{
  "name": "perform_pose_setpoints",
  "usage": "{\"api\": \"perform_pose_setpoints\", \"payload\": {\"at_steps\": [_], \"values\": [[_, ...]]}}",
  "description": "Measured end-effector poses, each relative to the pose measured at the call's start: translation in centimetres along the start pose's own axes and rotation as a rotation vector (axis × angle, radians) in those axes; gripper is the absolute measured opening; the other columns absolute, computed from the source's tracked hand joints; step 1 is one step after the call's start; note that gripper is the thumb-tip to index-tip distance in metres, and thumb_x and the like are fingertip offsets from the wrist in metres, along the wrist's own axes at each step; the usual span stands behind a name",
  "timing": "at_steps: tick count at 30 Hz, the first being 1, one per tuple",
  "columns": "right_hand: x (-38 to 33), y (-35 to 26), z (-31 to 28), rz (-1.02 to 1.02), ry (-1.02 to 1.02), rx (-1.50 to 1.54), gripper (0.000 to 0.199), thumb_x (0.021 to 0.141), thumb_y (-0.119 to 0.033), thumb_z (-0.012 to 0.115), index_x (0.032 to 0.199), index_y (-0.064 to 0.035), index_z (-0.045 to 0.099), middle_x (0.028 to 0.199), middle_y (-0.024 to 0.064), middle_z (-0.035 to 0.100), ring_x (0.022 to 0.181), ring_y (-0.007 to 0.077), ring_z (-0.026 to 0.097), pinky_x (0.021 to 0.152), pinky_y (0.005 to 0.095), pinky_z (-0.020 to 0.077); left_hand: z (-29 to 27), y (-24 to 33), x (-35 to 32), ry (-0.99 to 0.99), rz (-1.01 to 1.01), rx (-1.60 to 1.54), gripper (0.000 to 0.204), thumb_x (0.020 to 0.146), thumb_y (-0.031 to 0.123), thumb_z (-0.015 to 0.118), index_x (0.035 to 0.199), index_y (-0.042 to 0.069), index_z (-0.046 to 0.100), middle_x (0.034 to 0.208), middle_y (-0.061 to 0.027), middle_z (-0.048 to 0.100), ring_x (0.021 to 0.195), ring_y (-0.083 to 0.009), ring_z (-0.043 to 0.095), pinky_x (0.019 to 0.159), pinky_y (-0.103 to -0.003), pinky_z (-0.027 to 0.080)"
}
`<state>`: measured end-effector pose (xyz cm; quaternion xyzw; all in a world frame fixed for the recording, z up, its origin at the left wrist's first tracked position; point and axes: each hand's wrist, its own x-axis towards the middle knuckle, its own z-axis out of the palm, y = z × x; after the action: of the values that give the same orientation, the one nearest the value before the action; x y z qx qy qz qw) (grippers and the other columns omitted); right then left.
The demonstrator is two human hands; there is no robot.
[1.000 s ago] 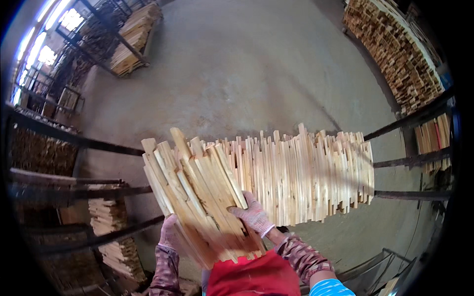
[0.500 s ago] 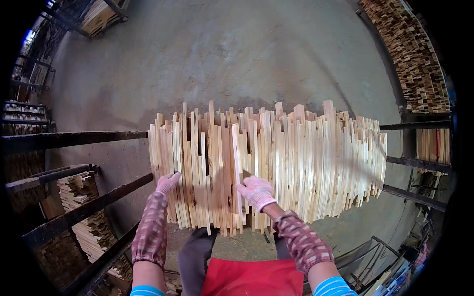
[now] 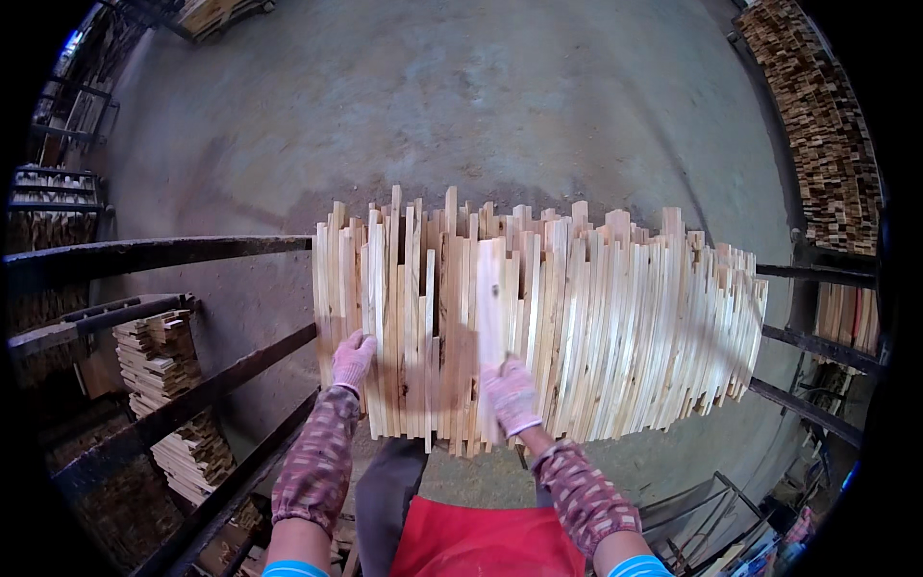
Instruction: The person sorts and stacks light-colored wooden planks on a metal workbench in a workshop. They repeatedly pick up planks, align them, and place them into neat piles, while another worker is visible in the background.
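A long row of pale wooden strips stands packed side by side in front of me, their ends uneven. My right hand, in a pink knit glove, is closed on the near part of one wooden strip. That strip lies on top of the row with its broad face up, showing a dark knot near its far end. Toward the row's left end my left hand, gloved alike, has its fingers closed at the edge of a strip among the others. Its fingertips are partly hidden.
Dark metal bars run from the left to the row, and more bars run off at its right. A stack of strips stands at left; a tall wood pile is at far right. Grey floor lies beyond.
The strip in my right hand has turned from its narrow edge to its broad face. My right hand has come slightly nearer to me. The whole view has shifted a little.
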<state>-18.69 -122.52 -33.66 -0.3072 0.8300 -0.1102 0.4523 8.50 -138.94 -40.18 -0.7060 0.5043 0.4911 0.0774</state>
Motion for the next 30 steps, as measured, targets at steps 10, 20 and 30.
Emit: {"api": "perform_pose_setpoints", "payload": {"at_steps": [10,20,30], "values": [[-1.7,-14.6,10.1,-0.364,-0.485,-0.013,0.050,0.090,-0.038,0.054,0.123,0.0001,0.054,0.109,0.0269,0.064,0.102,0.0392,0.065,0.088,0.0490,0.0504,-1.9,0.5,0.7,-0.114,0.004,-0.522,0.095,0.085,0.020,0.073,0.160,0.017,0.015,0.133,-0.0140,0.055,0.112,-0.0236,0.060,0.096,-0.035,0.051],[-9.7,4.4,0.5,0.028,-0.566,-0.156,0.048,0.092,-0.041,0.048,0.118,-0.0021,0.058,0.112,0.0257,0.064,0.107,0.0421,0.061,0.090,0.0463,0.0475,-2.8,5.0,-0.3,-0.029,-0.031,0.086,0.075,0.087,0.029,0.072,0.149,0.010,0.036,0.136,-0.0221,0.056,0.123,-0.0373,0.057,0.105,-0.043,0.045],[-24.5,10.7,-5.7,0.185,-0.236,-0.154,0.052,0.090,-0.040,0.054,0.121,0.0016,0.062,0.119,0.0220,0.066,0.109,0.0387,0.063,0.096,0.0454,0.0484,3.2,-5.2,-11.8,-0.302,0.023,0.035,0.076,0.082,0.042,0.072,0.140,0.001,0.047,0.124,-0.0282,0.060,0.115,-0.0400,0.060,0.100,-0.045,0.047]]}}
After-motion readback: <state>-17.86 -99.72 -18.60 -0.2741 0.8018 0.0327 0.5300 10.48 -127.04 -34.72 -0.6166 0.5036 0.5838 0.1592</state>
